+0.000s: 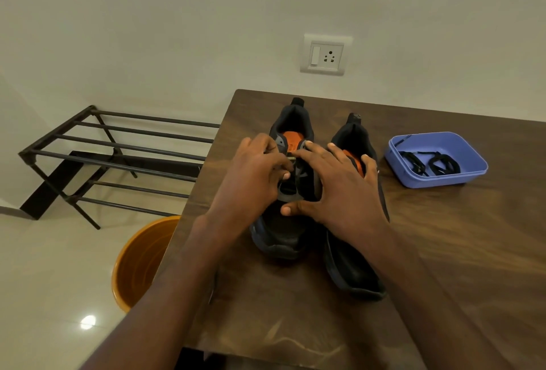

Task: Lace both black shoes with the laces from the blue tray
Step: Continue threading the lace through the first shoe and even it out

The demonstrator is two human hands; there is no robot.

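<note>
While both shoes [295,180] sit mid-table | left hand [254,174] pinches eyelet area | right hand [339,189] spread flat.

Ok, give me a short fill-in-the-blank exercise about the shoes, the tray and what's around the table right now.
1. Both black laces lie in the ____ tray.
2. Both hands work on the ____ shoe of the pair; the left hand has its fingers curled at an eyelet.
3. On the floor beside the table stands an ____ bucket.
4. On the wall behind the table is a white switch and ____.

Missing words: blue; left; orange; socket
</note>
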